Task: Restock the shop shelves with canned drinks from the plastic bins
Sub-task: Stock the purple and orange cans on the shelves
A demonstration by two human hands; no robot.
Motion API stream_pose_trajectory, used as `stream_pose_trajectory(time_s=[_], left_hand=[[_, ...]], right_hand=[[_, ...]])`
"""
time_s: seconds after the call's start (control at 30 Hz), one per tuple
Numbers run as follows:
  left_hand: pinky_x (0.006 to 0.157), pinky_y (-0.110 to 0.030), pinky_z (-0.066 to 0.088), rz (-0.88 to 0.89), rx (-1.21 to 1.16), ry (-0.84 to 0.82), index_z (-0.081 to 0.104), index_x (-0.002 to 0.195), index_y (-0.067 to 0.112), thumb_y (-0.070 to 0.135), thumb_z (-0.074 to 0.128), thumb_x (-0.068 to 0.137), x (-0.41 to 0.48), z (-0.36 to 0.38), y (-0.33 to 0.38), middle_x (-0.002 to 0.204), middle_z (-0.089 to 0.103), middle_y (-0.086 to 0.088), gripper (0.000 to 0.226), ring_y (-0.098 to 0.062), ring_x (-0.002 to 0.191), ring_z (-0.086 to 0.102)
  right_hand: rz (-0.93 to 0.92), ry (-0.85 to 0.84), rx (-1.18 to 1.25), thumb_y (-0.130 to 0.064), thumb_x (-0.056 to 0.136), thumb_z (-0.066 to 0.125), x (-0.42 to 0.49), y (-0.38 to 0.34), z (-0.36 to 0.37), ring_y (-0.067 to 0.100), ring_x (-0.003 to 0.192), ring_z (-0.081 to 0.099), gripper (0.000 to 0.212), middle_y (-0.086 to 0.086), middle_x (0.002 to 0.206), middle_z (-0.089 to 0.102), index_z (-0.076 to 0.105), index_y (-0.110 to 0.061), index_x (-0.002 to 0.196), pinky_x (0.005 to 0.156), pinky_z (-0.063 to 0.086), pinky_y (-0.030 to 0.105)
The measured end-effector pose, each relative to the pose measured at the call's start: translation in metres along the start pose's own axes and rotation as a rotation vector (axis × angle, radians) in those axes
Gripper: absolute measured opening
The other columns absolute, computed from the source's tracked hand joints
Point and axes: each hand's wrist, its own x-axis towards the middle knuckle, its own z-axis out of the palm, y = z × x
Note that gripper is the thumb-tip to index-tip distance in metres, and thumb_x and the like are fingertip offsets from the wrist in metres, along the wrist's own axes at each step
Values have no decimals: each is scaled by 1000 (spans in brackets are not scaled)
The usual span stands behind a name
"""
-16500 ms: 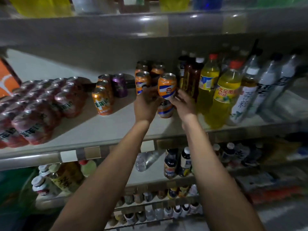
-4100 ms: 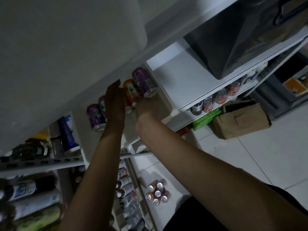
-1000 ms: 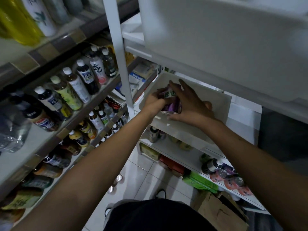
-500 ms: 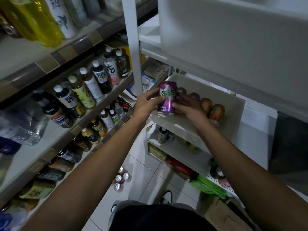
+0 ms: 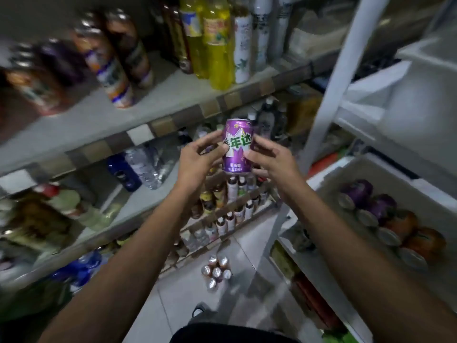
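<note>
A purple can [image 5: 237, 147] with green and white lettering stands upright in mid-air between both hands. My left hand [image 5: 197, 159] pinches its left side. My right hand [image 5: 270, 158] grips its right side and bottom edge. Both are held in front of the shop shelves, below the upper shelf [image 5: 138, 112] where several cans [image 5: 111, 70] and yellow bottles [image 5: 217, 40] stand, blurred. At the right a white plastic bin [image 5: 341, 167] holds purple cans [image 5: 358, 196] and orange cans [image 5: 420, 241] lying on their sides.
A white rack post [image 5: 333, 78] rises right of the can. Lower shelves at left carry water bottles [image 5: 146, 164] and small bottles [image 5: 232, 191]. A cluster of cans [image 5: 216, 271] stands on the tiled floor below.
Both hands have carried the purple can out of the bin and leftward toward the shop shelves. The view has swung left, leaving the bin at the right edge.
</note>
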Motion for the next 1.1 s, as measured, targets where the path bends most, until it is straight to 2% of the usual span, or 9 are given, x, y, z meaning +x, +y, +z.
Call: stream_pose_trajectory(time_s=[0.2, 0.33, 0.43, 0.5, 0.6, 0.7, 0.8, 0.9, 1.1], left_hand=[[87, -36, 59, 182, 42, 197, 64, 132, 7, 6, 72, 90, 0, -89, 65, 123, 72, -10, 43, -25, 109, 70], [90, -39, 59, 277, 102, 299, 66, 130, 8, 5, 71, 90, 0, -143, 102, 123, 72, -9, 40, -28, 110, 70], [87, -31, 59, 310, 129, 362, 65, 130, 11, 2, 70, 90, 0, -182, 118, 122, 72, -6, 41, -21, 108, 71], [85, -29, 58, 327, 153, 414, 66, 130, 9, 4, 72, 88, 3, -207, 123, 121, 73, -9, 43, -19, 106, 72], [83, -29, 58, 316, 176, 466, 64, 131, 3, 0, 71, 86, 17, -243, 126, 117, 72, -17, 45, -24, 105, 70], [84, -33, 60, 297, 183, 518, 66, 128, 3, -7, 71, 84, 36, -269, 128, 114, 73, -14, 45, -21, 100, 72], [83, -37, 61, 298, 212, 511, 68, 122, -2, -6, 77, 81, 56, -291, 129, 109, 74, -12, 42, -20, 95, 73], [86, -52, 60, 294, 346, 541, 77, 106, 17, 17, 88, 70, 77, -310, 124, 104, 77, -9, 38, -26, 98, 74], [75, -26, 58, 437, 744, 564, 77, 96, 15, 17, 80, 79, 100, -331, 114, 91, 77, 2, 17, -11, 86, 73]], right_hand=[[-129, -181, -18, -3, 91, 69, 40, -44, 107, 17, 113, 68, 46, 2, 118, 72, 59, -9, 135, 94, 57, 32], [-166, -269, -26, 1, 92, 66, 58, -69, 175, 18, 109, 67, 47, -2, 112, 71, 55, -7, 136, 91, 56, 29], [-180, -338, -52, 0, 92, 66, 71, -74, 218, 23, 118, 65, 42, 8, 125, 68, 54, -11, 132, 94, 56, 33], [-192, -362, -73, 1, 93, 65, 78, -77, 246, 23, 115, 66, 36, 3, 116, 69, 56, -13, 124, 97, 55, 36], [-203, -334, -118, 5, 91, 64, 95, -78, 288, 19, 106, 66, 34, -3, 105, 69, 59, -16, 118, 103, 52, 41], [-215, -265, -199, 3, 91, 64, 119, -73, 323, 23, 113, 65, 36, 7, 118, 70, 64, -12, 124, 105, 50, 47], [-213, -193, -279, -22, 88, 72, 141, -66, 351, 22, 116, 63, 47, 4, 127, 68, 62, -17, 133, 105, 49, 46], [-251, -159, -403, -37, 86, 72, 159, -58, 371, 23, 116, 61, 52, 3, 128, 66, 58, -19, 133, 102, 49, 46], [-357, -67, -564, -30, 95, 66, 188, -36, 396, 26, 121, 58, 41, 5, 130, 63, 54, -15, 131, 100, 47, 43]])
